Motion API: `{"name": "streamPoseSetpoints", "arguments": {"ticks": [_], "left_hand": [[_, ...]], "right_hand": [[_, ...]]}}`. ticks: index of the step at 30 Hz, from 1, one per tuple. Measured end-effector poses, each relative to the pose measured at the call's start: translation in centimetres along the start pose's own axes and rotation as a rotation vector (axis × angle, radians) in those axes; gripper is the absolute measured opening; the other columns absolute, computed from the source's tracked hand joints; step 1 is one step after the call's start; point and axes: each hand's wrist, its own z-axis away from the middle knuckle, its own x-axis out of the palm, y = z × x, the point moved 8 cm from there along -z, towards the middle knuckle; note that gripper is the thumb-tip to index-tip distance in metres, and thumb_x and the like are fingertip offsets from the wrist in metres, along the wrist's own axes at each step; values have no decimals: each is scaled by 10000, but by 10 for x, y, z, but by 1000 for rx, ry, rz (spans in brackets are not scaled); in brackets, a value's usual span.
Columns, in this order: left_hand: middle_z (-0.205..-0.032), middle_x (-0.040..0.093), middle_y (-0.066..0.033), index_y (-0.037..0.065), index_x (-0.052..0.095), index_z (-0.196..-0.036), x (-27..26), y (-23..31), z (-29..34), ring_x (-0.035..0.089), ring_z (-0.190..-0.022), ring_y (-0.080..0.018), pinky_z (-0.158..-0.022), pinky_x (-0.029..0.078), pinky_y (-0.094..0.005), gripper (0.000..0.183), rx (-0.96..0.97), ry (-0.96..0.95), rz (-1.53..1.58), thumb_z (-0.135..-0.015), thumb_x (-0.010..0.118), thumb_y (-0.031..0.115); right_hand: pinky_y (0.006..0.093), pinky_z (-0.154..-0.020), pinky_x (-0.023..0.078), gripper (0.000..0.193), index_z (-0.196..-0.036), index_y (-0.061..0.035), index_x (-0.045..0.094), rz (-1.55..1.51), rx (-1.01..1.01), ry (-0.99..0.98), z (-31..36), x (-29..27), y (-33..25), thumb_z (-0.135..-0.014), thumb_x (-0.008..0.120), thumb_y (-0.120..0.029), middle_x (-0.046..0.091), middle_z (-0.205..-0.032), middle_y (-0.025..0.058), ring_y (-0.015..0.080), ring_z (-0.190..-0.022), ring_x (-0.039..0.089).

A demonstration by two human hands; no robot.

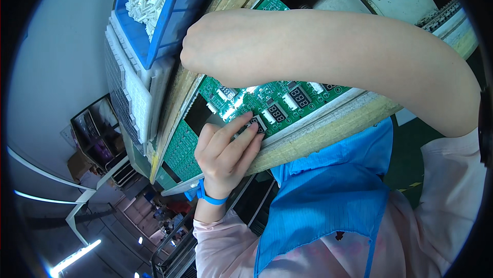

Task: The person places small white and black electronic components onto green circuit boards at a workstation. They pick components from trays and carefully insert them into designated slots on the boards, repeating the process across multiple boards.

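My left hand (223, 152), with a blue strap (210, 194) at its wrist, bends its fingers together over a digit display (257, 124) on a green circuit board (228, 106). Its fingertips touch this display near the board's front edge; the thumb is hidden. Across the board stretches my right forearm (318, 41). The back of my right hand (203, 47) is turned up beside the blue bin, its fingers out of sight, so its grip does not show. More black digit displays (298, 97) with white connectors (289, 102) stand in a row along the board.
A blue bin (169, 21) of white parts (146, 0) stands at the far left on stacked white trays (136, 90). A pale, worn rail (318, 134) borders the boards on my side. Another green board (179, 149) lies left of an opening, and a chain (439, 18) shows at the upper right.
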Motion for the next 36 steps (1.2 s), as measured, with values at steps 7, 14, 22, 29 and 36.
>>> {"name": "streamPoseSetpoints", "arguments": {"ticks": [7,14,22,29,36], "left_hand": [[-1013,740,-69,58,777,-897,1,3,3,536,-693,-189,-583,429,-298,250,-3,27,-28,-662,858,76],[-1010,741,-67,52,772,-881,2,4,5,524,-680,-184,-584,421,-295,238,-17,55,-46,-660,857,72],[-1012,742,-61,57,770,-876,2,2,4,519,-675,-181,-576,411,-292,227,-3,41,-13,-666,856,66],[-1017,740,-67,58,765,-860,3,3,1,519,-701,-190,-592,413,-295,223,-25,27,-18,-657,857,47],[-982,672,-83,49,748,-828,1,7,-5,559,-798,-224,-646,426,-329,220,-122,-24,-25,-643,862,19]], "right_hand": [[390,-754,602,91,-793,40,730,-20,5,34,1,0,2,-715,685,37,714,-813,213,331,-845,730],[402,-754,598,110,-796,40,730,-42,49,-5,2,-1,4,-700,678,47,711,-808,219,343,-842,727],[412,-742,592,103,-774,42,727,-117,47,30,3,-5,5,-679,686,35,702,-793,226,353,-830,724],[410,-744,593,97,-770,38,727,-123,76,2,4,-6,6,-682,686,35,701,-792,228,357,-825,724],[417,-749,585,85,-783,35,720,-72,37,61,5,-2,4,-706,696,10,702,-805,210,362,-851,714]]}}
